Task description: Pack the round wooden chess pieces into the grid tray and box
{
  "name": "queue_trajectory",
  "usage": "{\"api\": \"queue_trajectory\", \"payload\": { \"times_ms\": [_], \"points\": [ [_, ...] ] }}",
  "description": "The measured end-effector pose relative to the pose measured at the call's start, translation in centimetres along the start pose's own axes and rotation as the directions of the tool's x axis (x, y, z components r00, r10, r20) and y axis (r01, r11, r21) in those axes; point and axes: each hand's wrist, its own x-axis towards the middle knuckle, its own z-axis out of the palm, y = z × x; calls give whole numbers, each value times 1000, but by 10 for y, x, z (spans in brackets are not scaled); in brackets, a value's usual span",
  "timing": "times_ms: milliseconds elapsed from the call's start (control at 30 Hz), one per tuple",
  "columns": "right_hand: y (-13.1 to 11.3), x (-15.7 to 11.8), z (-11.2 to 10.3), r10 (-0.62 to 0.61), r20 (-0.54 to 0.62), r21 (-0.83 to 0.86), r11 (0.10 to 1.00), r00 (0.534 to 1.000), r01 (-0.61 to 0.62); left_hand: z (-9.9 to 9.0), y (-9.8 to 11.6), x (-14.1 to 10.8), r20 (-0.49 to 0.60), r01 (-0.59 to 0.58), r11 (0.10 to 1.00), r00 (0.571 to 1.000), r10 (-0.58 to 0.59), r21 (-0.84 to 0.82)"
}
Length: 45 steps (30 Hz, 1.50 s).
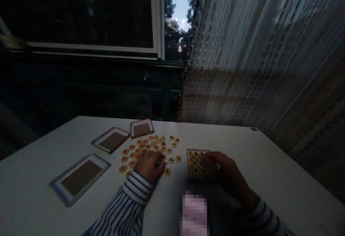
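Observation:
My left hand [149, 164] rests among loose round xiangqi pieces [132, 147] on the white table, its fingers curled inward; what lies in them, if anything, is hidden. The pieces are pale wooden discs, some marked in red and some in black. A clear-walled box [188, 162] to the right holds rows of black-marked discs. Over that box's right side reaches my right hand [225, 169], thumb and fingers drawn together at the discs. Whether a disc sits between those fingertips cannot be made out.
On the left of the table [275, 178] lie three shallow trays or lids: a near one [81, 178], a middle one [111, 140] and a far one [141, 128]. A phone-like object with a pixelated pink face [194, 212] is close to me. A string curtain [242, 56] hangs behind.

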Motion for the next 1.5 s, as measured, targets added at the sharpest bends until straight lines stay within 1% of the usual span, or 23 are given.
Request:
{"api": "queue_trajectory", "payload": {
  "times_ms": [167,267,433,533,633,767,900,1100,1233,1367,1500],
  "points": [
    [-18,25,0,-98,116,-91,990,988,109,-1,8,-2,84,30,998,996,-35,63],
    [-28,31,5,-117,145,-102,986,982,133,-2,11,-2,112,54,995,992,-64,89],
    [-36,23,15,-141,143,-83,985,980,154,3,11,-1,102,84,990,990,-96,114],
    [-34,16,19,-129,128,-69,988,983,139,6,10,-1,92,85,990,991,-96,117],
    [-30,11,24,-145,146,-47,987,979,154,11,8,-1,89,87,988,991,-99,129],
    [-22,5,27,-126,121,-33,991,985,131,17,5,0,43,114,981,992,-122,156],
    [-16,1,27,-84,88,-36,996,993,87,20,5,0,11,110,980,993,-114,164],
    [-13,0,25,-65,80,-82,994,995,72,22,4,0,-29,99,985,995,-96,140],
    [-12,1,23,-49,83,-140,988,995,61,21,3,0,-86,61,991,995,-51,117],
    [-13,2,21,-55,52,-127,990,997,62,19,3,-1,-156,13,995,988,4,102],
    [-13,3,19,-61,15,-129,990,998,63,18,2,-1,-222,-90,994,970,102,64]
  ]
}}
